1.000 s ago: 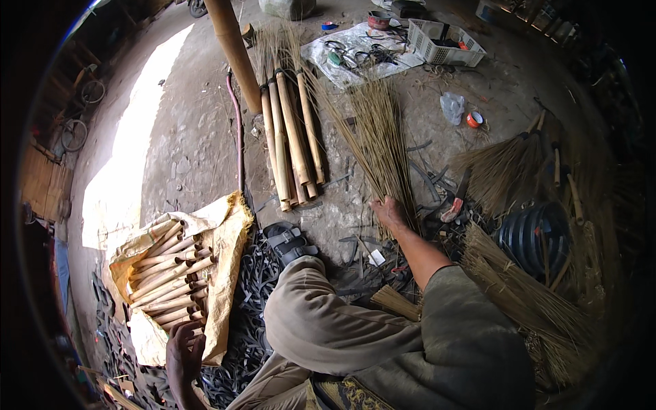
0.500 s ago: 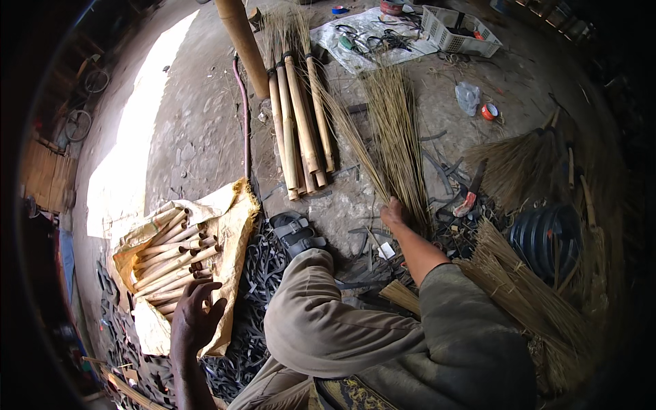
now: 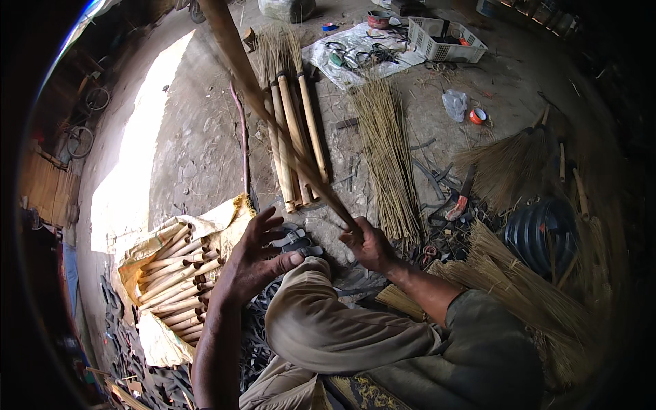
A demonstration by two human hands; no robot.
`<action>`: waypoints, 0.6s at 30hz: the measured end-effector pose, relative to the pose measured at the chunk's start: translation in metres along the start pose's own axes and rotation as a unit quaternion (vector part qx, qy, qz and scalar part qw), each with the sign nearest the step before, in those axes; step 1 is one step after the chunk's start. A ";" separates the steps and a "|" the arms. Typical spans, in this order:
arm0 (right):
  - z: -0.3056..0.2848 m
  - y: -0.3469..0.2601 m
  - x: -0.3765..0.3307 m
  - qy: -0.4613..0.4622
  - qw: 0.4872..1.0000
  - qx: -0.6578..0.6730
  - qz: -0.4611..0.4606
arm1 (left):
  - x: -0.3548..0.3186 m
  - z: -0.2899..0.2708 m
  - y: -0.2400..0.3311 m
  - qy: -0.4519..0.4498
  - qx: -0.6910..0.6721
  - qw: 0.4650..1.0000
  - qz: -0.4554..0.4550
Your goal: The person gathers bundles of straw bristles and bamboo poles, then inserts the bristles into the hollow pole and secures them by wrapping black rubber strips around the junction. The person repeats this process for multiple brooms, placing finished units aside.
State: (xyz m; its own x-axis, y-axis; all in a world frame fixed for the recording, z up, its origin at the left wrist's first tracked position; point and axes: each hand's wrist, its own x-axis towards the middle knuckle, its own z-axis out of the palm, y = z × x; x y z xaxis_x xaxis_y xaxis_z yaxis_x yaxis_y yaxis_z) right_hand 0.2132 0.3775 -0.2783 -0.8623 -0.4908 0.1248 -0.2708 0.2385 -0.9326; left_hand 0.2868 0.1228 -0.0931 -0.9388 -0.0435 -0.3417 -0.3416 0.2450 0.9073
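My right hand (image 3: pixel 371 246) is closed around the lower end of a thin bundle of sticks (image 3: pixel 321 188). The bundle slants up and to the left across several bamboo handles (image 3: pixel 292 123), its far part smeared by motion. Nothing is in my left hand (image 3: pixel 256 256); it hovers with fingers apart above a sandal (image 3: pixel 290 239), near my bent knee. A larger pile of loose thin sticks (image 3: pixel 386 157) lies on the floor beyond my right hand. The bamboo handles have dark bands and bristly stick ends at their far side.
Short bamboo tubes (image 3: pixel 178 277) lie on a yellowish sack (image 3: pixel 236 215) at left, beside dark rubber scraps (image 3: pixel 160 383). At right are a red-handled knife (image 3: pixel 461 198), a finished-looking broom (image 3: pixel 506 171), stick bundles (image 3: pixel 506 273) and a dark ribbed container (image 3: pixel 543 236). A white basket (image 3: pixel 447 51) stands far off.
My right hand has lifted the thin bundle off the stick pile and swung it left and nearer. My left hand has risen to the right, away from the bamboo tubes, still open.
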 end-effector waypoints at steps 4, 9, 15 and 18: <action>0.024 -0.054 0.032 -0.057 0.997 0.002 -0.058 | 0.029 0.019 0.033 0.092 -0.211 0.957 0.176; 0.026 -0.048 0.084 -0.105 0.989 0.087 -0.061 | 0.043 0.017 0.058 0.090 -0.251 0.939 0.218; 0.037 -0.019 0.097 -0.099 0.990 0.098 -0.023 | 0.065 0.032 0.043 0.042 -0.157 0.966 0.199; 0.040 -0.004 0.096 -0.073 0.993 0.070 -0.057 | 0.072 0.037 0.025 0.022 -0.160 0.974 0.159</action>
State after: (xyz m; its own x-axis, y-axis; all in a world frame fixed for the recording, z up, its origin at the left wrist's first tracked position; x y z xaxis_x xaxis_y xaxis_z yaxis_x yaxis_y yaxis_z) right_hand 0.1486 0.2960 -0.2761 -0.7561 -0.6261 0.1907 -0.2916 0.0614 -0.9546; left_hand 0.2127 0.1611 -0.1042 -0.9980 -0.0574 -0.0256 -0.0220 -0.0622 0.9978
